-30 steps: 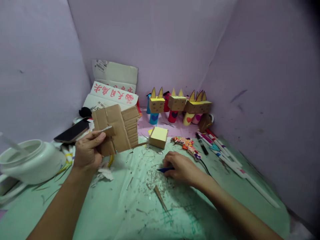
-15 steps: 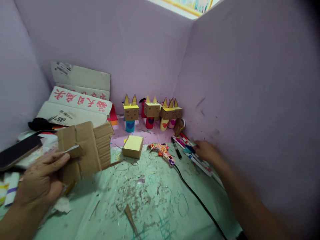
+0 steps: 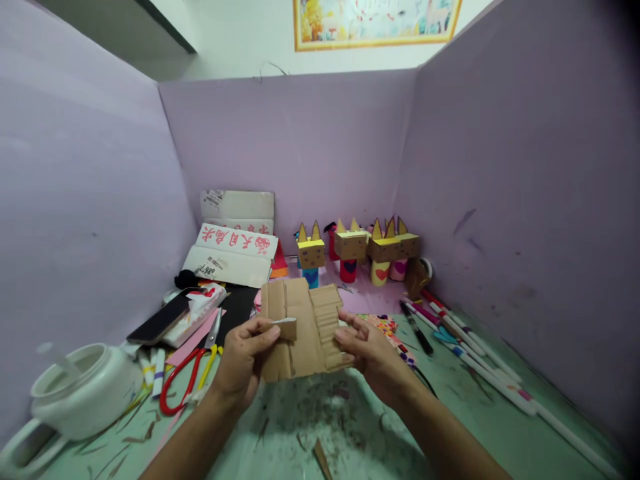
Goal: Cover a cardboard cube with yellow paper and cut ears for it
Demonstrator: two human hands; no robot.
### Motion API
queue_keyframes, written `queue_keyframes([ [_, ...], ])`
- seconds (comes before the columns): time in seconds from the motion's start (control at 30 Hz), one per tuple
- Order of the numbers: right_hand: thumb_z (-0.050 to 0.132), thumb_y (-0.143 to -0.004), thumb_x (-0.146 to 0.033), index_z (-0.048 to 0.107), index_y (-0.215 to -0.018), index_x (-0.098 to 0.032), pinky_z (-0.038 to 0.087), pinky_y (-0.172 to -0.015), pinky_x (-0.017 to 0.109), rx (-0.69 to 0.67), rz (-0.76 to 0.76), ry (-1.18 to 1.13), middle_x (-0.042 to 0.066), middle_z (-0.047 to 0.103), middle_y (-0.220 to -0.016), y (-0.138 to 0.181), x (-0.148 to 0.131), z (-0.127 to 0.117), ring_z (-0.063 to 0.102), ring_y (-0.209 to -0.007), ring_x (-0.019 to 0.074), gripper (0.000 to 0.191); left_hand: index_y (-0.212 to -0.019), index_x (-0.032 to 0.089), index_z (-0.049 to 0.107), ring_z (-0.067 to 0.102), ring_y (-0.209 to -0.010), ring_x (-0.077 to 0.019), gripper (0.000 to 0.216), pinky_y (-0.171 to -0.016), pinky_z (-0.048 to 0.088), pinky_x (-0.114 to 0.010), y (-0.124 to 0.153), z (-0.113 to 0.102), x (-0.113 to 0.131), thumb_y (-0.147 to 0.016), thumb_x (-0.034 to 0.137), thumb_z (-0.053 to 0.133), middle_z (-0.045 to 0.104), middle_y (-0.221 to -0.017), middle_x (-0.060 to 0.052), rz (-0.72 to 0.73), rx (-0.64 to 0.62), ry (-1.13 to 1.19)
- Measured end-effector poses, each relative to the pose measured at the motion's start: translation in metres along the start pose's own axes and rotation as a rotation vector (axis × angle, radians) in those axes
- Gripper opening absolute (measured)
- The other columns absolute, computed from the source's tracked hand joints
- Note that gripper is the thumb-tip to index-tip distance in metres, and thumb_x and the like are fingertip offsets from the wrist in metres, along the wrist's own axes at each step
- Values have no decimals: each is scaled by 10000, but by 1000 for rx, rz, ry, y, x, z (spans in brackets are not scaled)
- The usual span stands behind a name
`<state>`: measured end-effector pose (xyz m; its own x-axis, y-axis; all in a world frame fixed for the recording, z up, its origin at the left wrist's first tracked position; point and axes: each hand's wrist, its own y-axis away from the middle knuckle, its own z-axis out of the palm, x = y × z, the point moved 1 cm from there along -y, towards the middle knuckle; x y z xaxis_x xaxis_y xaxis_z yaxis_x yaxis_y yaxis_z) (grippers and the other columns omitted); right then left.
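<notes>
Cardboard [image 3: 300,307], a flat brown sheet with a ribbed section on its right side, sits raised above the green counter [image 3: 270,463], between the person's two hands. The left hand [image 3: 247,357] has its grip closed on the sheet's left part, thumb in front, pressing a small brown piece [image 3: 287,330] against it. The right hand [image 3: 370,350] is partly curled, its fingertips at the ribbed edge; whether that grip pinches the edge, one cannot tell. Behind the right hand lies a flower-patterned tool [image 3: 383,325], partly hidden. Red-handled scissors [image 3: 199,355] lie left of the left hand; box-headed figures [image 3: 350,247] stand beyond the sheet, markers [image 3: 487,375] to the right.
</notes>
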<state>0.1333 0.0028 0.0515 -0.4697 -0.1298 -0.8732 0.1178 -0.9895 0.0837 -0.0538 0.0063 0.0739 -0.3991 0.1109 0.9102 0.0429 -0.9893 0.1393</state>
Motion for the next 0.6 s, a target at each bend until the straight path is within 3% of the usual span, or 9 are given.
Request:
queue_keyframes([
  [0.07,810,-555,-327,573,-1057,-184,477,-588,254,-54,-32,-100,25,673,-774,-1,-2,-6,619,-618,144,574,-572,123,642,587,-496,-145,254,-499,458,-240,-4,0,-5,-403,220,805,662,-538,-30,25,46,71],
  [0.17,769,-596,-422,605,-1058,-199,488,-784,356,-188,-106,-195,97,670,-1012,3,1,-5,634,-886,223,538,-614,143,649,591,-527,-139,282,-534,469,-247,-7,1,-16,-408,258,803,670,-578,-9,77,107,164],
  [0.27,793,-569,-394,631,-1036,-196,454,-873,419,-307,-160,-92,112,650,-1100,8,17,8,587,-1030,277,533,-629,149,651,581,-540,-132,295,-542,460,-240,-3,3,-26,-415,270,815,660,-590,2,106,92,201],
  [0.43,737,-649,-385,628,-1065,-162,524,-745,432,-65,-145,33,99,706,-966,6,35,19,651,-878,296,485,-623,131,673,542,-546,-99,245,-539,420,-197,6,5,-31,-468,266,807,617,-562,7,99,-55,99],
  [0.6,767,-586,-317,583,-1165,-162,561,-626,384,162,-212,-34,88,719,-938,0,24,1,665,-834,300,626,-636,132,677,551,-538,-112,217,-528,431,-216,-1,-5,-26,-491,254,784,627,-574,-7,101,-14,29],
])
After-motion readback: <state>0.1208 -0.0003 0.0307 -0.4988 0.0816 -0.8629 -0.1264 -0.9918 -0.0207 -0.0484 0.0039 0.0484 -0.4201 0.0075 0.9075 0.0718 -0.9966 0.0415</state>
